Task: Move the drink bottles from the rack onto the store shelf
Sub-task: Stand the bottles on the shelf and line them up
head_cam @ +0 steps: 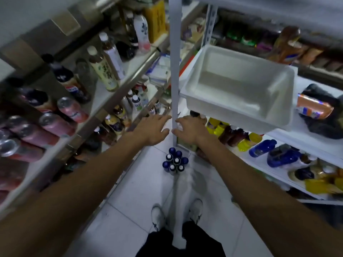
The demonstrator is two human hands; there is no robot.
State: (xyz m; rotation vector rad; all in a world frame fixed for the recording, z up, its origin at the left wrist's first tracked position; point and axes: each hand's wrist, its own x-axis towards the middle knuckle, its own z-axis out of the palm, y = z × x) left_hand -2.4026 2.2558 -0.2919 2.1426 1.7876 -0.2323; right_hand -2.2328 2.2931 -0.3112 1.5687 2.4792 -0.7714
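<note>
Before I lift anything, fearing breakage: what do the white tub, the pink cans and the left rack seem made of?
Tub: likely plastic, matte white, faintly translucent walls.
Cans: likely aluminium, shiny silvery tops.
Rack: seemingly steel, dull grey metallic sheen.

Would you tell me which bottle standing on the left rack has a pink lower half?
The white bottle farthest back, beside the yellow pack; none of the others shows pink.

A white vertical metal post (175,71) stands at 12 o'clock, dividing the left hand (152,129) from the right hand (192,129). A cluster of blue-capped bottles (174,162) blocks its foot. At 2 o'clock a white plastic tub (239,89) overhangs the white shelf (305,84). Bottles crowd the steel rack (141,68) at 10 o'clock. The white tiled floor (133,197) at 6 o'clock is passable.
</note>
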